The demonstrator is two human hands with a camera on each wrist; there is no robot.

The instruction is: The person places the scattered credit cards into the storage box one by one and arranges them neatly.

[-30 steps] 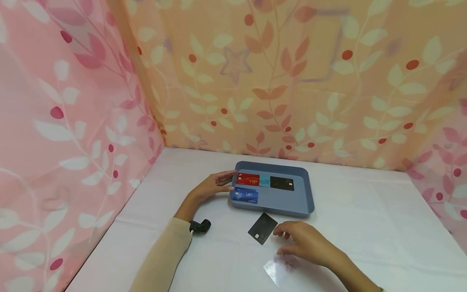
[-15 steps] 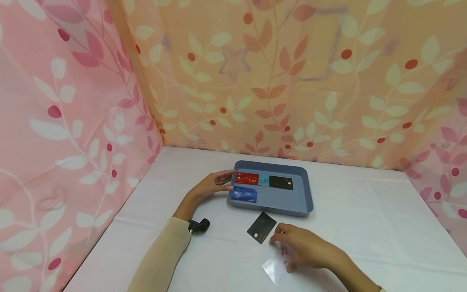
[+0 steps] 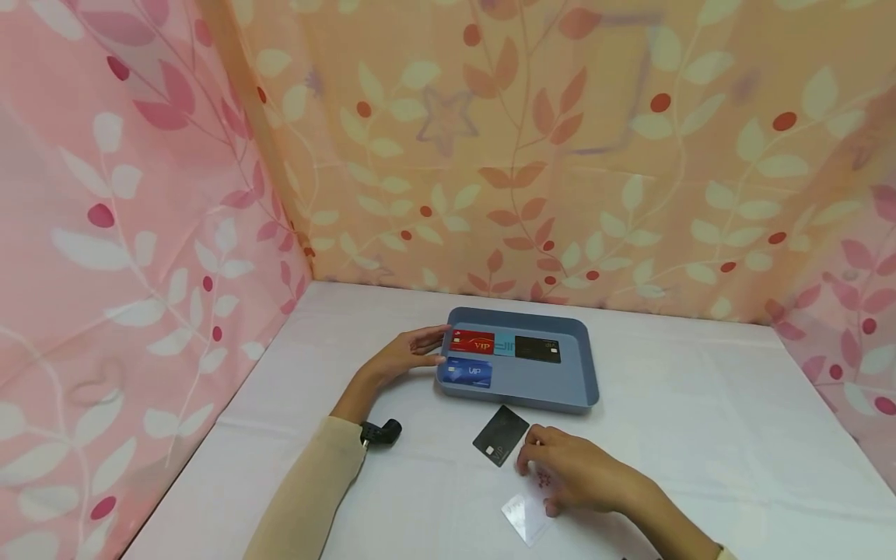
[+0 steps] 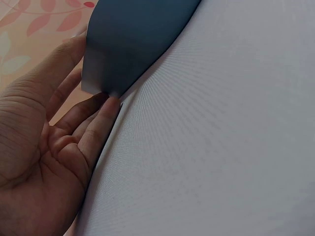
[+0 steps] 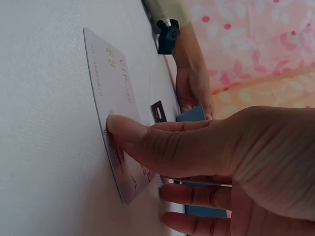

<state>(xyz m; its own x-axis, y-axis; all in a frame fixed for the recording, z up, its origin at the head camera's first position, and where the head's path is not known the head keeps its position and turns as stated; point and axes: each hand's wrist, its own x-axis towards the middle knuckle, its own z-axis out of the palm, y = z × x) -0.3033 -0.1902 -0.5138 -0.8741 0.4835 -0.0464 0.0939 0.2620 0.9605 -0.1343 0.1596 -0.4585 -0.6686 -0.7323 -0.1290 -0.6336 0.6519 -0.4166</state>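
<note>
My right hand (image 3: 581,470) curls over a white VIP card (image 5: 110,83) on the table, thumb on one long edge and fingers toward the other. The card has a gold chip and a reddish print, partly covered by the thumb. Just beyond these fingers lies a black VIP card (image 3: 500,435), turned at an angle. My left hand (image 3: 402,354) rests its relaxed fingers and thumb against the left end of a blue-grey tray (image 3: 546,389). Inside it are a red card (image 3: 472,342), a light-blue one partly covered, a black card (image 3: 537,349) and a blue card (image 3: 467,373).
A white cloth covers the table (image 3: 700,412). Floral curtains (image 3: 392,155) close off the back and both sides. A small black device (image 3: 381,432) is strapped at the left wrist.
My right hand has lowered and its thumb has come onto the white card's edge. The left hand keeps its place at the tray, and the other cards lie as before.
</note>
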